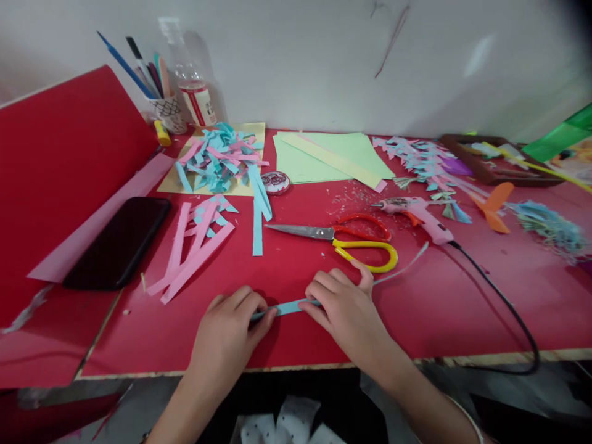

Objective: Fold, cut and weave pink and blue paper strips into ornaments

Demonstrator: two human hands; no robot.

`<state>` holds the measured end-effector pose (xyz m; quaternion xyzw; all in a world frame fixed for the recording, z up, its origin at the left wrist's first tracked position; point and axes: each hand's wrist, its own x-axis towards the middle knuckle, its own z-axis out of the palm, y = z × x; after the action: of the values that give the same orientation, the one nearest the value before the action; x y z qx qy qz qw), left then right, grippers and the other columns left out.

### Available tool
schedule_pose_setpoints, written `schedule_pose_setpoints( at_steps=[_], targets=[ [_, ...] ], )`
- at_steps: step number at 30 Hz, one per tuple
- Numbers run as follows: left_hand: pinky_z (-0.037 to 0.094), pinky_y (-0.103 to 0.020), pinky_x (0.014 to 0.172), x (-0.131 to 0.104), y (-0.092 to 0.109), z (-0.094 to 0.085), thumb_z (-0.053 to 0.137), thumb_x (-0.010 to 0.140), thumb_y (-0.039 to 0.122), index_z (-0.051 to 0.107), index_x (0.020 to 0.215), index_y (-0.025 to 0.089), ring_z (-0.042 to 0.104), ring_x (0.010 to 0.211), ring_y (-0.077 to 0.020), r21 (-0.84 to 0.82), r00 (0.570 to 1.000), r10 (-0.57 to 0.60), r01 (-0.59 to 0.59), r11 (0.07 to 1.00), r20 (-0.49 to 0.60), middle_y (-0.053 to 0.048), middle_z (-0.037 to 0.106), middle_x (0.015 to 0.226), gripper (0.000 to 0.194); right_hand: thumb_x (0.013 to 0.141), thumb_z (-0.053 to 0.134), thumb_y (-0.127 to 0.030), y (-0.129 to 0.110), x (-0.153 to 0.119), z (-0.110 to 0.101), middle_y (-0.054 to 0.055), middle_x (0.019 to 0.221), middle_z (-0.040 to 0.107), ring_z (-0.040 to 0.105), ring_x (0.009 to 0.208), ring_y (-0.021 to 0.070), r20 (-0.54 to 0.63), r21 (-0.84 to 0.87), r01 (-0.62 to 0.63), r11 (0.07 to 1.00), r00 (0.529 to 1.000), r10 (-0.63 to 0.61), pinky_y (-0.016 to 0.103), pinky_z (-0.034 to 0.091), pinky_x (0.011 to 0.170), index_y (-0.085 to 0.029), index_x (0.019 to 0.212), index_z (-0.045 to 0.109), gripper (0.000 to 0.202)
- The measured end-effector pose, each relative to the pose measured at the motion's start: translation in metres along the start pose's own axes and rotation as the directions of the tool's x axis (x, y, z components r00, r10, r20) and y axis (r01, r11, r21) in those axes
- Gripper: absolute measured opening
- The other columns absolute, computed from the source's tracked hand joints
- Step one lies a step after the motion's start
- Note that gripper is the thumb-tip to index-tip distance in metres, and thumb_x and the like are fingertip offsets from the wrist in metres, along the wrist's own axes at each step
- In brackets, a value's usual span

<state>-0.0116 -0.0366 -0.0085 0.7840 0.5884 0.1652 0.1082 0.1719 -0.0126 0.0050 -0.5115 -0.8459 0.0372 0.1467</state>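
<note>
A light-blue paper strip is stretched between my two hands just above the red table near its front edge. My left hand pinches one end between thumb and fingers. My right hand grips the other end, its little finger raised close to the scissors' yellow handle. Those scissors, with one red and one yellow loop, lie beyond my hands, blades pointing left. Left of them rest a blue strip and several pink paper strips. The ends of the held strip are partly hidden by my fingers.
A pink glue gun with a black cord lies at right. Farther back are a heap of folded paper pieces, green paper sheets and a brown tray. A black phone lies left; a bottle stands against the wall.
</note>
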Motion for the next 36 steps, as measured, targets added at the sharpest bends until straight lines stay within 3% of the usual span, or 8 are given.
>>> schedule_pose_setpoints(
  at_steps=[5, 12, 19, 25, 28, 32, 34, 36],
  targets=[
    [0.034, -0.026, 0.060, -0.002, -0.003, -0.001, 0.045, 0.080, 0.028, 0.052, 0.066, 0.018, 0.048, 0.057, -0.0118, 0.023, 0.999, -0.013, 0.013, 1.000, -0.035, 0.001, 0.054, 0.069, 0.018, 0.082, 0.049, -0.028, 0.005, 0.001, 0.001, -0.003, 0.065, 0.055, 0.048, 0.070, 0.0130, 0.000, -0.019, 0.030, 0.999, 1.000, -0.030, 0.041, 0.009, 0.091, -0.019, 0.062, 0.053, 0.023],
    [0.038, -0.026, 0.063, -0.008, -0.009, -0.009, 0.046, 0.079, 0.033, 0.055, 0.069, 0.020, 0.053, 0.069, -0.0132, -0.004, 0.997, -0.063, 0.062, 0.998, -0.051, 0.000, 0.054, 0.079, 0.019, 0.084, 0.045, -0.028, 0.026, -0.011, -0.006, -0.004, 0.066, 0.056, 0.051, 0.074, 0.0142, -0.027, -0.045, -0.038, 0.998, 0.999, 0.037, 0.044, 0.006, 0.092, -0.020, 0.064, 0.054, 0.023],
    [0.041, -0.026, 0.062, -0.012, -0.009, -0.010, 0.044, 0.081, 0.035, 0.054, 0.071, 0.020, 0.052, 0.069, -0.0133, 0.014, 0.994, -0.103, 0.103, 0.995, -0.033, -0.001, 0.052, 0.081, 0.020, 0.082, 0.048, -0.031, 0.053, -0.025, -0.014, -0.003, 0.076, 0.061, 0.052, 0.078, 0.0154, -0.036, 0.002, -0.085, 0.996, 0.996, 0.085, 0.044, 0.008, 0.093, -0.022, 0.071, 0.055, 0.016],
    [0.041, -0.027, 0.064, -0.013, -0.014, -0.007, 0.045, 0.081, 0.030, 0.053, 0.070, 0.019, 0.052, 0.072, -0.0141, 0.020, 0.997, -0.057, 0.058, 0.998, -0.057, -0.002, 0.051, 0.081, 0.018, 0.079, 0.053, -0.031, 0.066, -0.030, -0.013, -0.004, 0.080, 0.062, 0.053, 0.082, 0.0152, -0.036, 0.105, -0.062, 0.993, 0.997, 0.066, 0.043, 0.005, 0.094, -0.023, 0.071, 0.056, 0.012],
    [0.040, -0.029, 0.069, -0.013, -0.011, -0.008, 0.046, 0.080, 0.027, 0.055, 0.082, 0.020, 0.051, 0.080, -0.0165, 0.047, 0.995, 0.016, -0.012, 0.999, -0.094, -0.003, 0.053, 0.086, 0.012, 0.081, 0.051, -0.029, 0.062, -0.031, -0.013, -0.003, 0.079, 0.063, 0.054, 0.080, 0.0143, -0.066, 0.129, -0.027, 0.991, 0.997, 0.036, 0.041, 0.006, 0.094, -0.023, 0.072, 0.057, 0.012],
    [0.039, -0.033, 0.071, -0.006, 0.012, -0.006, 0.049, 0.079, 0.023, 0.054, 0.099, 0.023, 0.051, 0.082, -0.0187, 0.122, 0.978, 0.194, -0.183, 0.976, -0.084, -0.003, 0.057, 0.090, 0.020, 0.084, 0.047, -0.026, 0.040, -0.032, -0.009, -0.003, 0.076, 0.063, 0.054, 0.075, 0.0122, -0.091, 0.163, 0.050, 0.985, 0.995, -0.035, 0.039, 0.008, 0.092, -0.023, 0.075, 0.059, 0.015],
    [0.039, -0.032, 0.069, 0.001, 0.027, -0.002, 0.050, 0.079, 0.021, 0.055, 0.096, 0.022, 0.052, 0.079, -0.0177, 0.093, 0.962, 0.270, -0.267, 0.959, -0.024, -0.002, 0.058, 0.087, 0.018, 0.085, 0.045, -0.026, 0.026, -0.032, -0.005, -0.004, 0.074, 0.063, 0.054, 0.072, 0.0113, -0.079, 0.177, 0.073, 0.981, 0.995, -0.060, 0.038, 0.011, 0.091, -0.023, 0.075, 0.059, 0.017],
    [0.040, -0.030, 0.065, 0.007, 0.037, 0.003, 0.049, 0.080, 0.020, 0.056, 0.087, 0.019, 0.052, 0.074, -0.0169, 0.051, 0.960, 0.278, -0.279, 0.959, 0.026, -0.002, 0.059, 0.080, 0.010, 0.087, 0.042, -0.025, 0.017, -0.031, -0.001, -0.003, 0.074, 0.063, 0.054, 0.071, 0.0109, -0.068, 0.189, 0.079, 0.979, 0.995, -0.067, 0.036, 0.014, 0.089, -0.022, 0.076, 0.059, 0.020]
  ],
)
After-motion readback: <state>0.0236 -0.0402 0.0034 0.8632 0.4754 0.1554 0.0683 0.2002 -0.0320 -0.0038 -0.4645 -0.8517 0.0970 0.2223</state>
